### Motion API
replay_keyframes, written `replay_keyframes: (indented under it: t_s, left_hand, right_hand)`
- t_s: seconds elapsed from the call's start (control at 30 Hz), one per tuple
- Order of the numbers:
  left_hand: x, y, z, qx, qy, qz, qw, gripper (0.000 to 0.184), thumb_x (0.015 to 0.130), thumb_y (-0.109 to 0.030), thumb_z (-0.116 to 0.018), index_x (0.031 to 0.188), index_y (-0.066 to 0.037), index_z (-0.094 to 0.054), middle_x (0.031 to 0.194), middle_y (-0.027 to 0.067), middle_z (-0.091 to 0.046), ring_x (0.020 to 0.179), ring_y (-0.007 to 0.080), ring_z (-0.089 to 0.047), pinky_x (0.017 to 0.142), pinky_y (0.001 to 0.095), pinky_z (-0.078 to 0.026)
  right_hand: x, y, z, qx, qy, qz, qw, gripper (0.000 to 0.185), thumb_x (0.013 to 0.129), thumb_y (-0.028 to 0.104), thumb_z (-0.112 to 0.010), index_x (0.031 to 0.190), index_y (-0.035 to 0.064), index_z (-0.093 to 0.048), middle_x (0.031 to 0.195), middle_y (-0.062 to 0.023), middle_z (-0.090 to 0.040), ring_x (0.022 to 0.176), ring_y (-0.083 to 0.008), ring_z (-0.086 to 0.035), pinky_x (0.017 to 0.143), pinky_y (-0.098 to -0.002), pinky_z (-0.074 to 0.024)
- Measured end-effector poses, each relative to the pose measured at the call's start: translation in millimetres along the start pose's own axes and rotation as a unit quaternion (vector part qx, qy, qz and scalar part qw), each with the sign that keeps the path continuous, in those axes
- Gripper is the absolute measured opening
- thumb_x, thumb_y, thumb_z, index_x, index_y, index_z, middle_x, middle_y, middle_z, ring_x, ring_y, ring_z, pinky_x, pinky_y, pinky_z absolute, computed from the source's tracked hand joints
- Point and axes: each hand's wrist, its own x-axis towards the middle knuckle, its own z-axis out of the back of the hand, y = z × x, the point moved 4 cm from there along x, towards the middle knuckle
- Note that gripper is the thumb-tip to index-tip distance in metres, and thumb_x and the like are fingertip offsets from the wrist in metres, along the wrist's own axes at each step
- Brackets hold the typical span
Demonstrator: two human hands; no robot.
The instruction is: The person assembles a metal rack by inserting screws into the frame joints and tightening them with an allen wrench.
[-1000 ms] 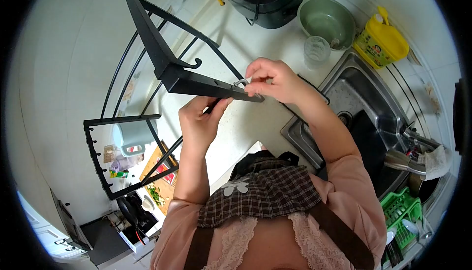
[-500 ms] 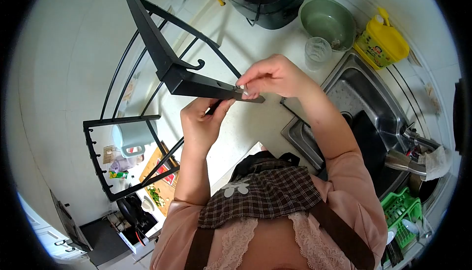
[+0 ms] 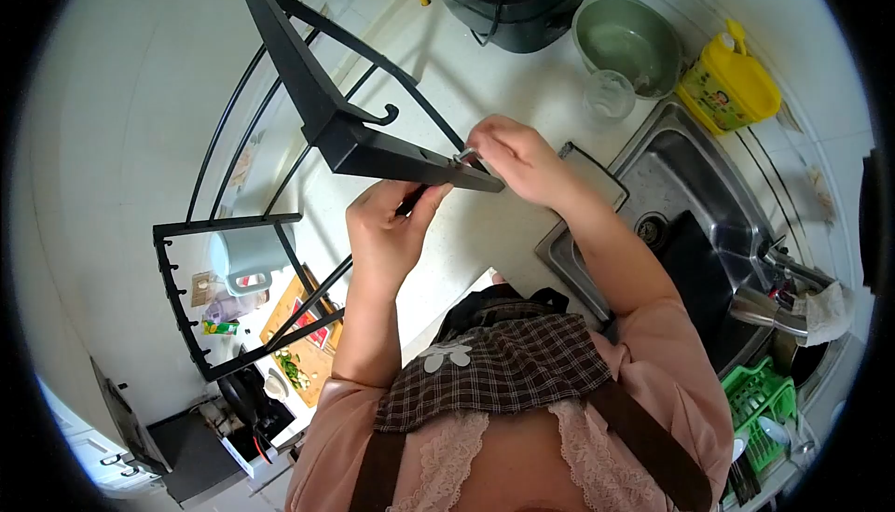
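Hands (image 3: 384,232) at black rack (image 3: 373,151), small silvery piece (image 3: 465,153) partly hidden, identity unclear.

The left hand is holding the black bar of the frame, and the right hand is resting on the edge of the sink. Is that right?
Not quite: the right hand isn't on the sink. The head view shows its fingers at the small silver piece near the bar's end. The left hand is indeed holding the black bar.
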Motion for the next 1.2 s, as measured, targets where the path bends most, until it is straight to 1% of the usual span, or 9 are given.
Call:
replay_keyframes:
  t_s: [0.17,0.2,0.3,0.53,0.6,0.7,0.87,1.03,1.2]
  left_hand:
    - [5,-1,-1,-0.004,-0.013,-0.020,1.000,0.016,0.074,-0.009,-0.076,0.081,0.002,-0.067,0.065,0.0113,-0.064,0.053,0.0159,-0.058,0.051,0.0241,-0.045]
    - [4,0,-3,-0.019,-0.014,-0.013,1.000,0.016,0.075,-0.008,-0.076,0.081,0.002,-0.066,0.067,0.0115,-0.065,0.054,0.0155,-0.059,0.051,0.0239,-0.045]
    - [3,0,-3,-0.057,-0.010,0.003,0.998,0.016,0.075,-0.008,-0.076,0.081,0.003,-0.066,0.068,0.0119,-0.065,0.055,0.0149,-0.060,0.051,0.0240,-0.045]
    - [2,4,-5,-0.057,-0.015,-0.011,0.998,0.017,0.075,-0.009,-0.076,0.081,0.003,-0.066,0.068,0.0122,-0.065,0.055,0.0162,-0.059,0.051,0.0252,-0.045]
    - [0,2,-3,-0.023,-0.010,-0.013,1.000,0.017,0.074,-0.009,-0.076,0.080,0.002,-0.065,0.067,0.0122,-0.064,0.054,0.0174,-0.059,0.051,0.0260,-0.045]
    - [0,3,-2,-0.002,0.013,0.031,0.999,0.016,0.075,-0.009,-0.076,0.084,0.003,-0.069,0.072,0.0109,-0.069,0.064,0.0105,-0.062,0.060,0.0237,-0.048]
    - [2,6,-4,-0.033,0.001,0.019,0.999,0.016,0.075,-0.010,-0.076,0.081,0.002,-0.067,0.069,0.0118,-0.066,0.057,0.0148,-0.060,0.053,0.0253,-0.046]
    - [3,3,-3,-0.033,-0.003,-0.024,0.999,0.016,0.075,-0.010,-0.076,0.081,0.002,-0.066,0.066,0.0123,-0.064,0.052,0.0172,-0.058,0.048,0.0261,-0.043]
    - [5,-2,-2,-0.027,-0.003,0.013,1.000,0.017,0.074,-0.009,-0.077,0.080,0.003,-0.068,0.070,0.0114,-0.068,0.062,0.0122,-0.062,0.057,0.0252,-0.049]
  right_hand:
    - [-36,49,8,-0.154,0.014,-0.007,0.988,0.014,0.088,0.009,-0.056,0.093,-0.0036,-0.060,0.070,-0.0126,-0.057,0.060,-0.0260,-0.057,0.055,-0.0357,-0.0437]
    - [-38,48,8,-0.189,-0.045,0.096,0.976,0.014,0.084,0.005,-0.060,0.095,-0.0029,-0.058,0.070,-0.0141,-0.057,0.060,-0.0283,-0.057,0.053,-0.0352,-0.0437]
    - [-41,75,2,-0.277,-0.084,0.172,0.942,0.016,0.083,0.006,-0.062,0.095,-0.0023,-0.057,0.072,-0.0141,-0.058,0.060,-0.0292,-0.057,0.052,-0.0352,-0.0437]
    - [22,80,0,-0.113,-0.040,0.212,0.970,0.013,0.082,0.011,-0.066,0.091,0.0021,-0.062,0.072,-0.0105,-0.060,0.060,-0.0225,-0.059,0.053,-0.0320,-0.0447]
    - [46,60,-1,-0.132,0.008,0.002,0.991,0.012,0.083,0.012,-0.067,0.088,0.0018,-0.064,0.069,-0.0029,-0.058,0.058,-0.0075,-0.050,0.052,-0.0243,-0.0402]
    - [45,5,-8,0.056,-0.015,-0.051,0.997,0.011,0.085,0.014,-0.066,0.086,0.0032,-0.065,0.066,0.0027,-0.055,0.059,-0.0038,-0.044,0.054,-0.0202,-0.0366]
    - [-17,4,7,0.066,0.022,-0.174,0.982,0.014,0.085,0.014,-0.064,0.086,-0.0002,-0.063,0.066,0.0015,-0.056,0.058,-0.0040,-0.047,0.051,-0.0221,-0.0372]
    - [-39,69,6,-0.097,-0.024,0.066,0.993,0.011,0.084,0.008,-0.063,0.081,-0.0013,-0.058,0.064,-0.0031,-0.053,0.051,-0.0078,-0.046,0.047,-0.0229,-0.0351]
    - [9,87,3,-0.205,-0.069,0.238,0.947,0.018,0.080,0.013,-0.071,0.077,0.0009,-0.058,0.060,-0.0059,-0.051,0.050,-0.0121,-0.047,0.046,-0.0264,-0.0363]
